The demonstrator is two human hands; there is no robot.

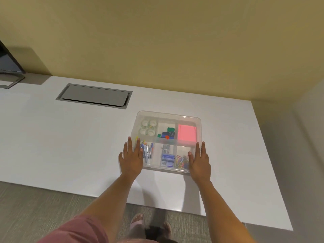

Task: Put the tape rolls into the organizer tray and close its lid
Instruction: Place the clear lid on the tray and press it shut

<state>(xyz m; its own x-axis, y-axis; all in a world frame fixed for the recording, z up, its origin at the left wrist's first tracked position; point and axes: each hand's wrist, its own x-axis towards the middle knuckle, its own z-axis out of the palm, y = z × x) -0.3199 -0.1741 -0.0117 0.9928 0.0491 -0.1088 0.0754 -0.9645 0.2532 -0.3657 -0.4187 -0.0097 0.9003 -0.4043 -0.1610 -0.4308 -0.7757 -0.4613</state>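
Observation:
A clear plastic organizer tray point(198, 130) sits on the white desk, and its translucent lid point(168, 115) lies flat on top of it. Several clear tape rolls point(148, 128) rest in the far left compartment, seen through the lid. My left hand point(131, 157) lies flat with fingers spread on the lid's near left corner. My right hand point(199, 159) lies flat the same way on the near right corner. Neither hand grips anything.
Other compartments hold binder clips point(167, 135), a pink notepad point(186, 135), staplers point(148, 153), staple boxes point(167, 157) and coloured paper clips point(183, 162). A grey cable hatch point(94, 95) is set into the desk at the far left. A monitor base point(10, 79) stands at the left edge.

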